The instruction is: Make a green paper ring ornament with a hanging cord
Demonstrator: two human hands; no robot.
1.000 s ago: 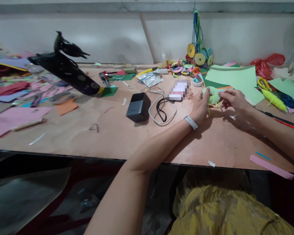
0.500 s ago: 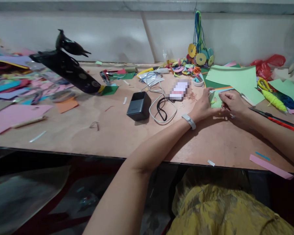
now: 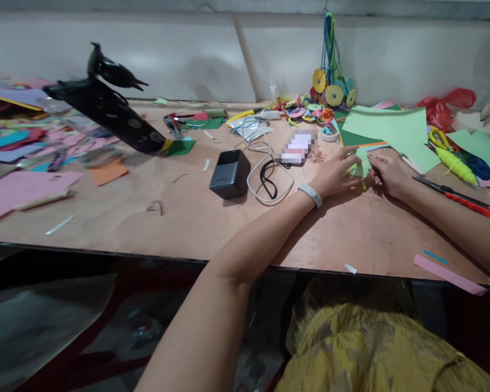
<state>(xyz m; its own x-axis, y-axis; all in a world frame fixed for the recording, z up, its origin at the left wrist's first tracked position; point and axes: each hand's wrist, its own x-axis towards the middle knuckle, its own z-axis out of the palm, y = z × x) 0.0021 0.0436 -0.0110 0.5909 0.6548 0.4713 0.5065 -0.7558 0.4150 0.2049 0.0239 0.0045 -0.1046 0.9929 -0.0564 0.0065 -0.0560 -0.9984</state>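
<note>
Right now both hands pinch one green paper piece [image 3: 360, 165] at right of centre, low over the table [image 3: 196, 218]. Left hand [image 3: 334, 177] pins its near edge, probably steadying it; right hand [image 3: 386, 171] grips the far side with fingertips. Scissors [image 3: 457, 196] lie just right; power bank [image 3: 230, 174] sits left.

A paper-craft workshop: the plywood table [image 3: 188, 218] is strewn with coloured paper sheets [image 3: 24, 188] along its left edge, green sheets [image 3: 386, 128] and scissors [image 3: 439, 139] at the far right, and finished paper flowers [image 3: 330, 95] against the far edge by the bare wall.
</note>
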